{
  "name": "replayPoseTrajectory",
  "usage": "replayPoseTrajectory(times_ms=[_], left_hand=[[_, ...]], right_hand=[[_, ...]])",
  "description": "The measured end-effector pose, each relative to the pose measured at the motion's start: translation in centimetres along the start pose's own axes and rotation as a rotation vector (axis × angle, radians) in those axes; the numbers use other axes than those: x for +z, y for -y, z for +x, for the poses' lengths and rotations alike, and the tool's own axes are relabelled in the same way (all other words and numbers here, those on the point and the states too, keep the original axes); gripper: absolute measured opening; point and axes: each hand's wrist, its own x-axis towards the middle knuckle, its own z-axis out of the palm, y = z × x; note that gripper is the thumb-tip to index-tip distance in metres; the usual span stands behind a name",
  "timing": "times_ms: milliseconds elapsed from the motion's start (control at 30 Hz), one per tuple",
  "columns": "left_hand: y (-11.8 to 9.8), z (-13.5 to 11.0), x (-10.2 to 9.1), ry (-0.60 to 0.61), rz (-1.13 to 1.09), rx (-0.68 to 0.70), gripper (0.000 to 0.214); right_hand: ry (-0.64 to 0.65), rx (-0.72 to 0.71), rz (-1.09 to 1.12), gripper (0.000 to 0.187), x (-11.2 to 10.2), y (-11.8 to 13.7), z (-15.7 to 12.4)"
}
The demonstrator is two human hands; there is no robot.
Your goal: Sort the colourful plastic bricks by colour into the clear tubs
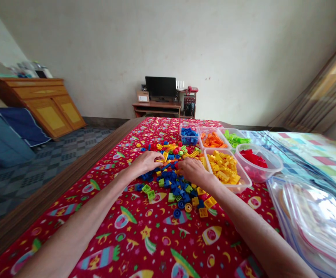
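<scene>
A loose pile of toy building bricks [172,181] in blue, yellow, green, orange and red lies on the red patterned cloth [98,216]. My left hand [147,162] is at the left side of the pile, thumb and fingers pinched on a yellow brick [165,156]. Across from it, my right hand [193,170] reaches into the pile with fingers curled down. Its fingertips are close to a red piece, and whatever they grip is hidden. Just right of that hand stands a clear tub [244,188] of yellow bricks [224,166].
More clear tubs hold blue bricks [189,135], orange bricks [212,139], green bricks [234,138] and red bricks [253,158]. Stacked clear lids [315,208] lie at the right. Beyond the bed are a desk with a monitor [160,87] and a wooden cabinet [43,104].
</scene>
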Motion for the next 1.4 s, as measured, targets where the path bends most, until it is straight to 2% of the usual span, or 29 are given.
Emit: replayPoseTrajectory(times_ms=[167,300,367,433,633,800,967,1033,1133,1200,1300,1400], left_hand=[[0.3,-0.1,-0.8,-0.069,-0.172,-0.108,0.030],[0.9,0.0,-0.5,-0.048,-0.458,-0.172,0.034],[1.1,0.1,-0.5,-0.023,-0.528,-0.189,0.033],[1.1,0.1,-0.8,-0.013,-0.473,-0.169,0.032],[1.5,0.1,-1.5,-0.020,-0.075,-0.024,0.028],[2.5,0.2,0.2,0.104,0.069,0.011,0.018],[2.5,0.0,1.0,0.029,0.131,0.073,0.015],[1.7,0.0,0.8,0.007,0.145,0.080,0.016],[0.3,0.1,0.0,-0.072,0.112,-0.023,0.017],[-0.6,0.1,-0.6,-0.106,0.012,-0.067,0.020],[-2.4,0.0,-1.0,-0.140,-0.157,-0.006,0.027],[-4.6,-0.4,-0.6,-0.198,-0.149,0.119,0.030]], right_hand=[[-0.037,-0.013,0.052,0.027,0.6,-0.3,-0.1],[-0.207,0.005,0.156,0.023,0.7,-0.8,0.1],[-0.276,0.043,0.232,0.018,0.5,-0.8,0.3],[-0.317,0.074,0.325,0.015,0.2,-0.6,0.6],[-0.395,0.120,0.671,0.017,0.2,-0.3,1.6],[-0.294,0.166,1.113,0.016,0.1,-0.6,1.9],[-0.228,0.254,1.567,0.008,-0.2,0.0,1.9],[-0.201,0.287,1.677,0.010,-0.3,0.4,1.8],[-0.093,0.360,1.808,0.011,-0.4,1.1,1.7],[-0.028,0.403,1.880,0.012,-0.5,1.5,1.6],[0.029,0.438,2.010,0.023,-0.3,2.2,1.7],[0.068,0.434,2.171,0.035,0.3,2.9,1.9]])
